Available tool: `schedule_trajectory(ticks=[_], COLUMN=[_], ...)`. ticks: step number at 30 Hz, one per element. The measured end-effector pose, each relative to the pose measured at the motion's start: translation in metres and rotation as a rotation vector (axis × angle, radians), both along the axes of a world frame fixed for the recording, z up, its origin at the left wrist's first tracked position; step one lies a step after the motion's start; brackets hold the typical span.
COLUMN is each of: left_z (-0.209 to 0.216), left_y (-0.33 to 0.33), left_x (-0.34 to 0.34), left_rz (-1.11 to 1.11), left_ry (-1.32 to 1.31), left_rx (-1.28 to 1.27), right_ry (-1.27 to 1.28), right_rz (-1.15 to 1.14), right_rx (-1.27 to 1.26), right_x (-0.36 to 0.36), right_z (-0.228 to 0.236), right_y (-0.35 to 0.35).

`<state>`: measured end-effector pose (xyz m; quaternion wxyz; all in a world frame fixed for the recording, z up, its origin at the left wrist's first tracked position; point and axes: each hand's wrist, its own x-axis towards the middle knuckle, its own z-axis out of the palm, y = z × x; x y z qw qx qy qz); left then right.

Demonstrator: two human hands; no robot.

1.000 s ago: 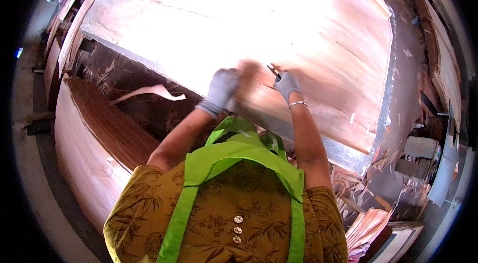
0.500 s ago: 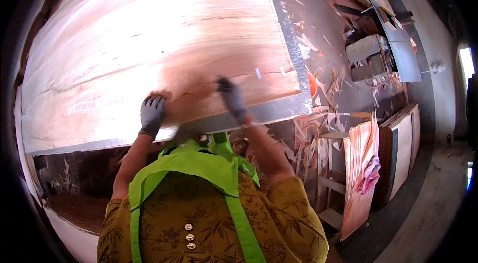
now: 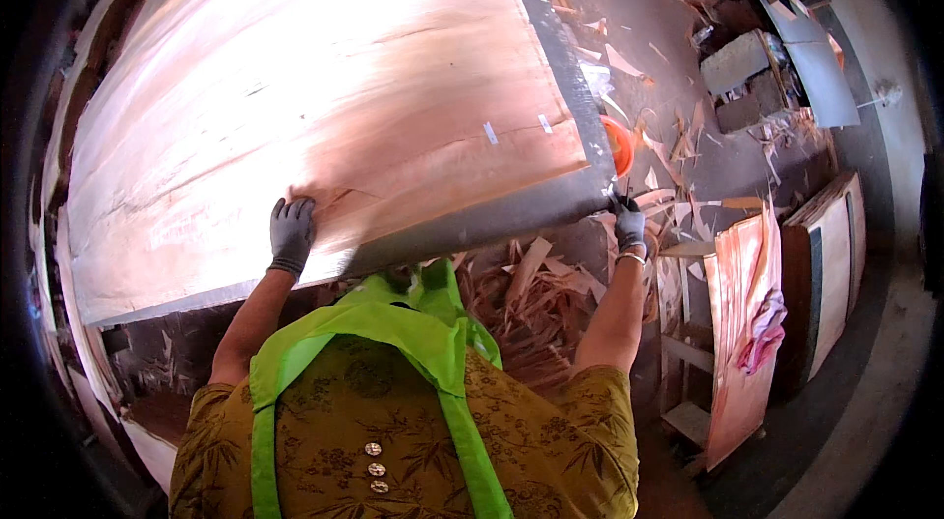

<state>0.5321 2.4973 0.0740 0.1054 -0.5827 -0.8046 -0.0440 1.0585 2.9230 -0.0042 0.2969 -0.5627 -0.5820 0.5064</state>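
A large, thin sheet of pinkish wood veneer (image 3: 393, 126) covers most of a dark grey-topped table (image 3: 472, 214). Two short white tape strips (image 3: 492, 133) stick to it near its right end. My left hand (image 3: 292, 232), in a grey glove, lies on the veneer near the front edge with fingers stretched forward. A wrinkle or crack in the sheet runs just right of it. At the table's front right corner is my right hand (image 3: 629, 221), also gloved, with fingers bent in at the corner; whatever they pinch is too small to make out.
An orange bucket (image 3: 618, 147) stands beyond the table's right edge. Veneer scraps (image 3: 531, 303) litter the floor below the front edge. To the right, veneer sheets (image 3: 742, 332) lean upright with a pink cloth (image 3: 762, 332) on them. Concrete blocks (image 3: 737, 67) sit farther back.
My right hand has moved right, off the veneer, to the table's front right corner. My left hand stays on the sheet in nearly the same place. The view has shifted slightly.
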Motion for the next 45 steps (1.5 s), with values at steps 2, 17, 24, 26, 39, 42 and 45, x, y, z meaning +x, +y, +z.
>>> schedule_trajectory(ticks=[2,17,24,26,39,42,45], left_z=[-0.001,0.067,0.163,0.179,0.188,0.194,0.192], left_y=[-0.004,0.008,0.038,0.037,-0.006,-0.01,-0.012], left_x=[0.001,0.012,0.09,0.09,0.033,0.029,0.026], left_rz=[0.0,-0.008,-0.394,-0.502,-0.413,-0.444,-0.391], left_ry=[0.012,-0.201,-1.702,-1.809,-2.029,-1.963,-1.919], left_rx=[-0.029,0.219,-0.246,-0.042,0.035,0.01,-0.038], right_ry=[0.009,0.438,0.641,0.746,0.689,0.598,0.578], right_rz=[0.002,0.29,0.423,0.494,0.571,0.515,0.519], right_rx=[-0.028,-0.259,-0.478,-0.524,-0.533,-0.48,-0.484], right_x=[0.003,-0.111,-0.205,-0.227,-0.267,-0.272,-0.276], right_z=[0.0,0.213,0.228,0.229,0.233,0.233,0.231], right_y=[-0.005,-0.185,-0.288,-0.309,-0.352,-0.359,-0.364])
